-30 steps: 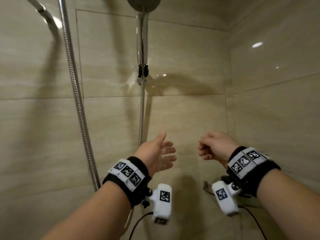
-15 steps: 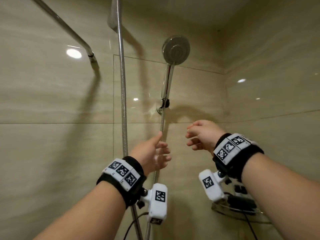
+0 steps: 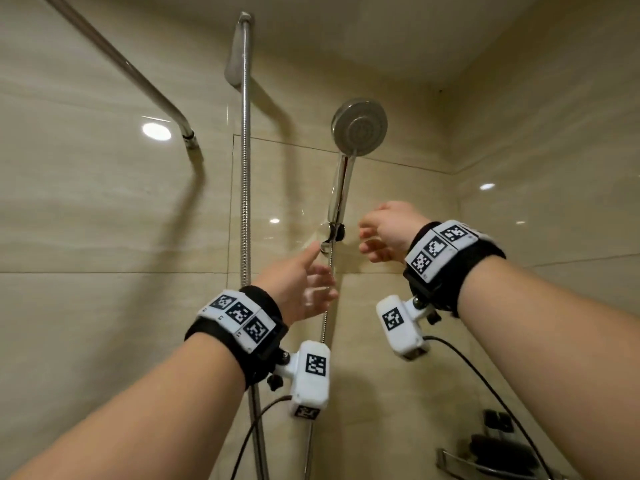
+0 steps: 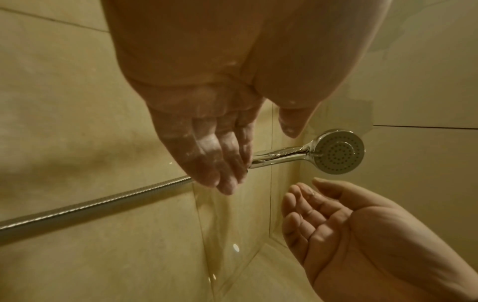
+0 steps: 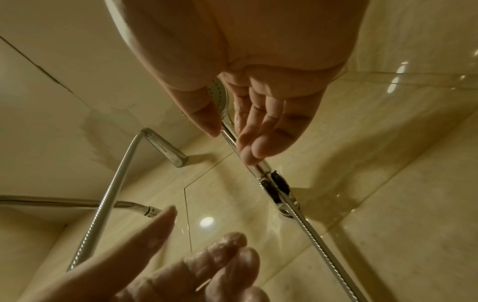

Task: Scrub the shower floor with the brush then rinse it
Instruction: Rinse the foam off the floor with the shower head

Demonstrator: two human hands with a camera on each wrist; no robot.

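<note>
1. Shower head (image 3: 359, 127): round, chrome, with a dotted spray face; its handle sits upright in a wall bracket (image 3: 333, 233) on the beige tiled wall (image 3: 104, 209). This is the landmark for every entry below.
2. Hose (image 3: 325, 317): ribbed metal, running straight down from the bracket under the shower head.
3. Second hose (image 3: 246, 188): ribbed metal, hanging to the left of the shower head and reaching higher than it.
4. Pipe (image 3: 138, 77): chrome, slanting down the wall to the upper left of the shower head and ending at a wall fitting.
5. Left hand (image 3: 298, 289): raised below and left of the shower head, just beside the hose under the bracket. Fingers (image 4: 217, 161) straight and loosely spread, wet, with pale residue on them. It holds nothing.
6. Right hand (image 3: 388, 230): raised just right of the bracket, below the shower head. Fingers (image 5: 261, 130) gently bent, thumb apart from them, with the shower head's handle showing in the gap between. It holds nothing; whether any fingertip touches the handle cannot be told.
7. Wrist bands: black, carrying white square-patterned tags and a small white camera box with a cable, one set on each wrist.
8. Shelf (image 3: 491, 460): metal, well below and right of the shower head, bearing dark items too dim to identify.
9. Shower floor and brush: out of view.
</note>
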